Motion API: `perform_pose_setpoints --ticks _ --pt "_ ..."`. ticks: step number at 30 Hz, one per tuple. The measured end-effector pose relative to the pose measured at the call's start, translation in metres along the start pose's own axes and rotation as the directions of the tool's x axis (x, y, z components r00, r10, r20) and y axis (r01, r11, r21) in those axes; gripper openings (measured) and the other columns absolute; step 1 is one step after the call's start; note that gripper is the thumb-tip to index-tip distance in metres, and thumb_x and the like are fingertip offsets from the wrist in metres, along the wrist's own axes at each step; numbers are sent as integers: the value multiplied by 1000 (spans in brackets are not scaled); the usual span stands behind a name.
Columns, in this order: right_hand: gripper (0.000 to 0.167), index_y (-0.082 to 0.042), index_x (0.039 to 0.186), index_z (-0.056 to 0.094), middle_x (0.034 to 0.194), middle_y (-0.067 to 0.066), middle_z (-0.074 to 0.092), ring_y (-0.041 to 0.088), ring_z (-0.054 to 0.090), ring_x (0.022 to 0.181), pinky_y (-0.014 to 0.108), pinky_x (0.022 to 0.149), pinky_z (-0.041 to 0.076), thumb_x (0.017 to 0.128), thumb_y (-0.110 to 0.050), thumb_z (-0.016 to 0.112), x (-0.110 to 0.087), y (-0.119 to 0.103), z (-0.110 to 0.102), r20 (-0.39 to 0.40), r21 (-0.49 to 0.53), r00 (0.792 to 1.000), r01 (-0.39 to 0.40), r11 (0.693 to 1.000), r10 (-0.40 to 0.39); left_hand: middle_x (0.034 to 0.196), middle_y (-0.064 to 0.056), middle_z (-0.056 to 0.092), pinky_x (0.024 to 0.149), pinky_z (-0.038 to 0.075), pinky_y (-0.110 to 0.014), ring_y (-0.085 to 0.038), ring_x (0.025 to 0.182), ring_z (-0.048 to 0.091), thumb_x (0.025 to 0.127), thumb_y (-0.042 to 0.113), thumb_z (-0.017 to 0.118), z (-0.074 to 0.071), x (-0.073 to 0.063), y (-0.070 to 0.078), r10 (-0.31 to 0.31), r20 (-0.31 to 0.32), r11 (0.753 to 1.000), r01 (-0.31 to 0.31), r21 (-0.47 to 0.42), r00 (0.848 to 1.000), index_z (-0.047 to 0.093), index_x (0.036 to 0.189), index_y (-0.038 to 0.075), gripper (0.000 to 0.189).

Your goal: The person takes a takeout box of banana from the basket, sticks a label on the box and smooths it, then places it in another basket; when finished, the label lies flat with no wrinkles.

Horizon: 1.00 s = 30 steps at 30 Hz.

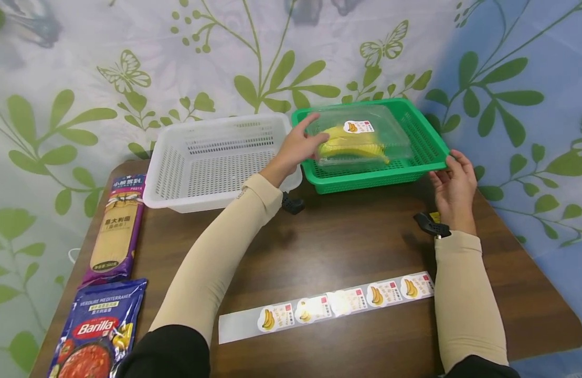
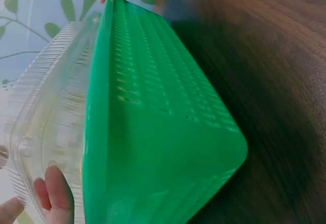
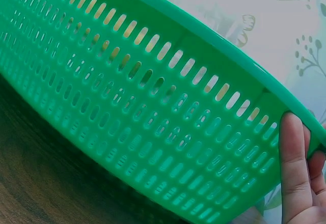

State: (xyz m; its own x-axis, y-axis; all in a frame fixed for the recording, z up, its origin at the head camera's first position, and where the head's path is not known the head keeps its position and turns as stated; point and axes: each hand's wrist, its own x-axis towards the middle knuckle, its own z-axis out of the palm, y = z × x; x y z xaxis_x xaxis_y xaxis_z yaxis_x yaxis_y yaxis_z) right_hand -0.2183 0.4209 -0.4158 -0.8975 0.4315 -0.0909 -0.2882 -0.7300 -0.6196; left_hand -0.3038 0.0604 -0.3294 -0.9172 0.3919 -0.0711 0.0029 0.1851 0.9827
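A clear plastic clamshell box (image 1: 395, 137) with yellow bananas (image 1: 349, 147) inside sits within the top of the green basket (image 1: 366, 181), tilted there. On its lid is a white banana label (image 1: 358, 126). My left hand (image 1: 295, 149) grips the box's left end, thumb on the near side. In the left wrist view, the box (image 2: 56, 96) stands partly above the green rim. The basket's right front corner is held by my right hand (image 1: 457, 190); the right wrist view has the thumb (image 3: 294, 168) against the outer wall just under the rim.
To the left of the green basket stands a white slotted basket (image 1: 215, 197). A strip of banana labels (image 1: 328, 307) lies near the front. A pasta pack (image 1: 116, 226) and a blue Barilla sauce pouch (image 1: 99, 328) lie along the left edge. Patterned cloth (image 1: 201, 63) hangs behind.
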Motion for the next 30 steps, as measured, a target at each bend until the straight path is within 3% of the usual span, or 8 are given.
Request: perform_pose_setpoints --ticks 8,13,17,20,23,25,28,30 --pt "28 -5 122 58 93 14 65 24 65 66 33 56 58 96 2 68 -1 1 -1 -19 -14 1000 0 1000 0 78 -13 63 88 54 -48 -43 82 66 101 29 66 20 11 0 -8 21 995 5 102 1000 33 161 31 69" --pt "29 -4 123 57 92 15 64 24 65 65 33 55 57 96 2 67 0 2 0 -7 -8 1000 9 1000 -9 81 -9 62 78 56 -44 -30 66 63 101 29 66 29 15 -5 -24 -9 993 25 115 1000 33 160 33 68" --pt "30 -4 124 56 92 16 65 24 64 65 33 55 57 97 2 66 0 1 0 -1 -4 1000 16 1000 -16 114 -12 66 69 55 -38 -19 58 58 102 29 64 36 19 -6 -57 -13 985 58 161 998 29 161 34 69" --pt "30 -4 124 56 93 16 65 24 65 66 33 56 57 97 2 67 0 0 0 6 -4 1000 17 1000 -17 141 -12 56 73 56 -40 -19 59 59 103 29 62 41 22 -3 -97 -29 977 101 186 995 26 162 35 69" --pt "30 -4 124 56 94 16 66 24 66 66 33 55 57 97 3 66 1 0 0 7 3 1000 17 1000 -17 155 -13 44 74 54 -41 -18 58 51 104 31 61 47 26 -1 -146 -55 963 154 220 988 24 162 37 70" --pt "29 -4 124 56 94 16 66 25 66 66 33 55 58 97 3 66 1 0 -1 6 6 1000 19 1000 -19 162 -12 34 71 51 -37 -14 82 60 105 33 59 50 28 -1 -178 -75 944 191 268 981 22 162 39 69" --pt "29 -4 124 56 94 16 66 25 66 66 33 55 58 97 3 65 0 1 -1 9 9 1000 17 1000 -17 169 -14 14 62 45 -32 -16 88 53 106 34 55 55 31 -1 -199 -89 919 217 330 976 20 162 41 67" --pt "29 -4 125 56 94 16 66 25 66 66 33 55 58 98 3 65 -1 2 0 11 8 1000 18 1000 -18 169 -14 14 59 43 -28 -22 121 51 107 32 53 56 33 -2 -198 -88 908 216 359 976 19 163 40 66"
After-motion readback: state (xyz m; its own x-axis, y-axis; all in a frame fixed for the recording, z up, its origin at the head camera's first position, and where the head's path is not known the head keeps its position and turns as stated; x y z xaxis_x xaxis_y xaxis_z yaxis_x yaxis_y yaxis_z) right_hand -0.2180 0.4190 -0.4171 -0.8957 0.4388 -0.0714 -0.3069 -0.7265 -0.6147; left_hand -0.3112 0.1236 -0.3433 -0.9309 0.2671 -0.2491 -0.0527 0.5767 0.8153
